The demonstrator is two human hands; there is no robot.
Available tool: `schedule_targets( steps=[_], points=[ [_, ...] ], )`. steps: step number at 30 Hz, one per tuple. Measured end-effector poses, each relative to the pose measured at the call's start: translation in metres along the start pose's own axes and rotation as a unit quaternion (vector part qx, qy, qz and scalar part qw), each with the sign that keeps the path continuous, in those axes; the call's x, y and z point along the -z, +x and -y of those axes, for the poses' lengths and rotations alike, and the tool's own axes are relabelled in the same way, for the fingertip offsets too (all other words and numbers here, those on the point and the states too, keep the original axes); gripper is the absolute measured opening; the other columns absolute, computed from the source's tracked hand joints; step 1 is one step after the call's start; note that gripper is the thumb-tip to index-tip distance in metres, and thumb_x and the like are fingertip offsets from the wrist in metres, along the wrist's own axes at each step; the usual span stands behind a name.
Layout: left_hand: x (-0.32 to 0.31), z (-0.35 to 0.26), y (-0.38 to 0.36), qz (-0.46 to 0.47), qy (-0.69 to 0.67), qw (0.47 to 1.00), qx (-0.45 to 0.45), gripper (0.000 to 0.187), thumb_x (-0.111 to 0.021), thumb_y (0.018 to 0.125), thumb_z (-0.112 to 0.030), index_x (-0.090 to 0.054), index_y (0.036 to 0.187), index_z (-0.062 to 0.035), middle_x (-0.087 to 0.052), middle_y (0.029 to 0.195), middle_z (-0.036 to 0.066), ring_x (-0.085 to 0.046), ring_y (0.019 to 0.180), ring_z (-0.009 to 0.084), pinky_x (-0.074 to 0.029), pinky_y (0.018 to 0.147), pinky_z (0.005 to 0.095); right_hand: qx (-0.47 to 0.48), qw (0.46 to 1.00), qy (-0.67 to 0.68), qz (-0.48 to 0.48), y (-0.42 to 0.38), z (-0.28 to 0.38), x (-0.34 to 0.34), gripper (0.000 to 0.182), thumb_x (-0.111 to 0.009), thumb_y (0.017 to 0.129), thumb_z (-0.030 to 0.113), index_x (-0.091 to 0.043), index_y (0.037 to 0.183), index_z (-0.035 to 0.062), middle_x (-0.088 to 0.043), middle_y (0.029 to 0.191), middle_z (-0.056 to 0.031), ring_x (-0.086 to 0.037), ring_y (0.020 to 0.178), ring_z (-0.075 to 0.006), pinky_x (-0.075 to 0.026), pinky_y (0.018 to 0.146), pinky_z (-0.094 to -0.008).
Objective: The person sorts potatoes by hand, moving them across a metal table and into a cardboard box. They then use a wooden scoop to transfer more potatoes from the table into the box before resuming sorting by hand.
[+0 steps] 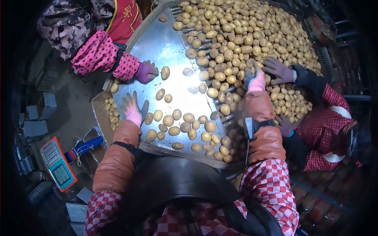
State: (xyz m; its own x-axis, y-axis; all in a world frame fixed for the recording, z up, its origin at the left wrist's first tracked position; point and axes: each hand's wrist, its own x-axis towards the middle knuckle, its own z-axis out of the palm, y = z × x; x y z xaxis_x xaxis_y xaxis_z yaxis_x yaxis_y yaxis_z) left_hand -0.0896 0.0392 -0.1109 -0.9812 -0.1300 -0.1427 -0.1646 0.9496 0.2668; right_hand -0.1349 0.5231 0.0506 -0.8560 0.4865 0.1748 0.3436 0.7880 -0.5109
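My left hand (133, 109), in a pink and grey glove, rests with fingers spread on the metal table (151, 51), just left of a loose group of potatoes (174, 130). Reaching to the right, my right hand (255, 78) is at the edge of the large potato heap (283, 31). A potato seems to lie at its fingertips, but whether the fingers grip it is unclear. Several single potatoes (165, 72) lie on the metal between my hands and the far side.
A co-worker's purple-gloved hand (146, 72) is at the table's left edge. Another co-worker's gloved hands (280, 70) touch the heap at right. Potatoes fill a box (112, 112) below the left edge; a scale (59, 163) stands lower left.
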Motion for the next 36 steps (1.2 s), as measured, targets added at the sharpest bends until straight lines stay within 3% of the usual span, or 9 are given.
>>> schedule_targets(
  steps=[8,14,20,24,28,29,30,32,36],
  points=[
    [-0.007,0.009,-0.004,0.067,0.025,0.997,0.000,0.092,-0.064,0.086,-0.055,-0.014,0.159,-0.0298,-0.011,0.164,0.015,-0.005,0.151,0.0434,-0.007,0.114,0.0688,0.035,0.986,-0.162,0.011,0.188,-0.062,-0.048,0.076,-0.070,0.086,0.049,-0.047,0.145,0.0087,-0.061,0.130,-0.0234,-0.059,0.120,-0.0365,-0.047,0.101,-0.0415],
    [0.009,-0.003,-0.005,0.115,0.019,0.993,0.030,0.097,-0.068,0.084,-0.040,-0.007,0.159,-0.0324,-0.001,0.166,0.013,0.002,0.152,0.0420,-0.001,0.116,0.0658,0.039,0.967,-0.190,0.163,0.154,0.022,-0.062,0.088,-0.073,0.079,0.059,-0.046,0.146,0.0095,-0.056,0.137,-0.0230,-0.055,0.126,-0.0380,-0.044,0.105,-0.0426],
    [0.018,-0.010,-0.002,0.124,0.070,0.990,0.021,0.097,-0.059,0.085,-0.065,-0.009,0.159,-0.0273,-0.006,0.165,0.017,-0.002,0.151,0.0441,-0.006,0.114,0.0697,-0.032,0.960,-0.025,0.276,0.063,0.067,-0.114,0.087,-0.076,0.081,0.051,-0.043,0.147,0.0067,-0.052,0.140,-0.0269,-0.052,0.130,-0.0360,-0.041,0.109,-0.0380],
    [0.025,-0.016,-0.003,0.101,0.040,0.994,0.002,0.096,-0.057,0.086,-0.068,-0.012,0.159,-0.0245,-0.011,0.163,0.020,-0.008,0.149,0.0459,-0.011,0.113,0.0703,0.235,0.915,-0.147,0.292,-0.003,0.091,-0.108,0.076,-0.075,0.084,0.041,-0.046,0.146,0.0090,-0.049,0.146,-0.0200,-0.051,0.132,-0.0335,-0.041,0.110,-0.0360],
    [0.022,-0.015,-0.006,0.059,0.026,0.998,-0.018,0.094,-0.060,0.084,-0.066,-0.019,0.158,-0.0236,-0.015,0.162,0.021,-0.010,0.148,0.0472,-0.012,0.113,0.0711,-0.048,0.924,0.269,0.269,0.006,0.044,-0.082,0.040,-0.073,0.088,0.019,-0.064,0.125,0.0048,-0.071,0.105,-0.0092,-0.066,0.087,-0.0160,-0.053,0.077,-0.0271],
    [0.017,-0.012,-0.007,0.033,0.022,0.999,-0.025,0.093,-0.059,0.084,-0.067,-0.022,0.157,-0.0234,-0.018,0.161,0.021,-0.013,0.147,0.0470,-0.012,0.112,0.0712,-0.133,0.930,0.253,0.232,0.011,0.043,-0.065,0.043,-0.074,0.088,0.025,-0.064,0.124,0.0038,-0.069,0.110,-0.0120,-0.066,0.091,-0.0227,-0.053,0.084,-0.0329],
    [0.017,-0.012,-0.008,0.034,0.023,0.999,-0.020,0.093,-0.059,0.084,-0.067,-0.022,0.157,-0.0234,-0.018,0.161,0.021,-0.013,0.147,0.0470,-0.012,0.112,0.0712,0.071,0.990,0.068,0.099,0.032,-0.026,-0.087,0.048,-0.076,0.087,0.034,-0.065,0.126,0.0091,-0.065,0.123,-0.0167,-0.064,0.106,-0.0305,-0.050,0.094,-0.0410],
    [0.015,-0.012,-0.008,0.012,0.045,0.998,-0.035,0.093,-0.057,0.084,-0.070,-0.022,0.157,-0.0235,-0.019,0.161,0.019,-0.015,0.147,0.0459,-0.013,0.112,0.0710,-0.098,0.976,-0.027,0.192,0.006,0.000,-0.073,0.052,-0.077,0.082,0.044,-0.066,0.126,0.0165,-0.056,0.137,-0.0205,-0.050,0.128,-0.0398,-0.043,0.104,-0.0500],
    [0.014,-0.011,-0.004,0.022,0.041,0.999,-0.021,0.094,-0.055,0.083,-0.072,-0.022,0.157,-0.0243,-0.017,0.162,0.016,-0.013,0.148,0.0426,-0.012,0.113,0.0690,0.173,0.954,-0.138,0.202,-0.103,0.044,-0.087,0.057,-0.078,0.080,0.030,-0.060,0.132,0.0166,-0.038,0.152,-0.0227,-0.042,0.135,-0.0410,-0.042,0.107,-0.0494]
  ],
)
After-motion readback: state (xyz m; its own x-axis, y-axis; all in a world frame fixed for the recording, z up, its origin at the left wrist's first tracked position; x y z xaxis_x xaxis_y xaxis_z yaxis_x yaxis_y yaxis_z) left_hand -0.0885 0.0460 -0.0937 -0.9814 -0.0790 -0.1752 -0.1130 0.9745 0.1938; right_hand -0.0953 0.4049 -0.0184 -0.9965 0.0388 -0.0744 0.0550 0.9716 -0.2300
